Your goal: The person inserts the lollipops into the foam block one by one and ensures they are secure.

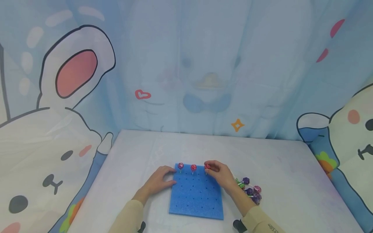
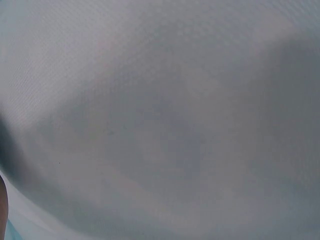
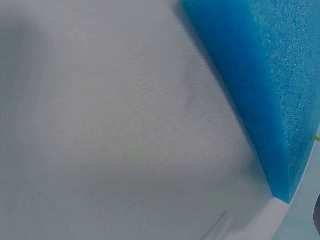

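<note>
A blue foam board [image 1: 196, 202] with rows of small holes lies on the table in the head view. Two wrapped lollipops, one pinkish red [image 1: 180, 165] and one red [image 1: 193, 167], stand upright by their sticks along its far edge. At the far right corner my right hand [image 1: 223, 174] pinches a third red lollipop [image 1: 207, 166] between thumb and fingers, over the board. My left hand [image 1: 158, 180] rests at the board's left edge, thumb and fingers spread apart. The right wrist view catches a corner of the foam board [image 3: 255, 95].
A loose pile of wrapped lollipops [image 1: 253, 192], purple, green and pink, lies right of the board beside my right forearm. The white tablecloth [image 1: 140, 145] reaches back to a blue cartoon curtain [image 1: 209, 42]. Mostly pale cloth [image 2: 160, 130] fills the left wrist view.
</note>
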`<state>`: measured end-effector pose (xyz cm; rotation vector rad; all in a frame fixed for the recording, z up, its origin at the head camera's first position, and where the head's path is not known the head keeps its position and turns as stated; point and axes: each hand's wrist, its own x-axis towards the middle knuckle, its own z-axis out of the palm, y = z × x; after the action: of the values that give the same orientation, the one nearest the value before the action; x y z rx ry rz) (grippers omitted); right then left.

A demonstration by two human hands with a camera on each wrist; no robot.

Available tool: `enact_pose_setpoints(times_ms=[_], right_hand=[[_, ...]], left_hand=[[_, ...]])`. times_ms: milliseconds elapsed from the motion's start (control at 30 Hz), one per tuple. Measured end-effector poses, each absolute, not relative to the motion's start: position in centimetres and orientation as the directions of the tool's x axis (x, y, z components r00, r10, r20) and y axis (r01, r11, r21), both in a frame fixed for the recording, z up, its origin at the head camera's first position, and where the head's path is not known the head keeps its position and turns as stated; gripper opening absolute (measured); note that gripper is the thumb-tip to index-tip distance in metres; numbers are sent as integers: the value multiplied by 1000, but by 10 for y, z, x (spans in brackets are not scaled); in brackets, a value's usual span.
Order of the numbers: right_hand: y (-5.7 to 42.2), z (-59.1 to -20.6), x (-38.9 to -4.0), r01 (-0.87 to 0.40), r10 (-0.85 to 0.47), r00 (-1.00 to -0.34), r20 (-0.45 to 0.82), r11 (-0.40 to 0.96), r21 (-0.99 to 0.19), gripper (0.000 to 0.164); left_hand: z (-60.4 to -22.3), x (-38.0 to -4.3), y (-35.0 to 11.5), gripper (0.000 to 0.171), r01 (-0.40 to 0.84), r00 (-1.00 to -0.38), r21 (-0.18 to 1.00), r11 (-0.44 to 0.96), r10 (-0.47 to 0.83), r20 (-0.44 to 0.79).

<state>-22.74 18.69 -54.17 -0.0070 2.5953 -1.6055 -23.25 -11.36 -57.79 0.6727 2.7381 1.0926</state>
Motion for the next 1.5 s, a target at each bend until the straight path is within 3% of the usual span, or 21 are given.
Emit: enact_pose_setpoints(times_ms=[1000,1500], right_hand=[[198,-533,-228,-11,-118,-992,-45,435,-900,49],[233,-517,-225,-109,-71,-994,83,626,-772,43]], left_hand=[[-579,-231,-115,46,365,-892,679,637,447,60],[-582,-235,-115,47,376,-888,674,636,455,66]])
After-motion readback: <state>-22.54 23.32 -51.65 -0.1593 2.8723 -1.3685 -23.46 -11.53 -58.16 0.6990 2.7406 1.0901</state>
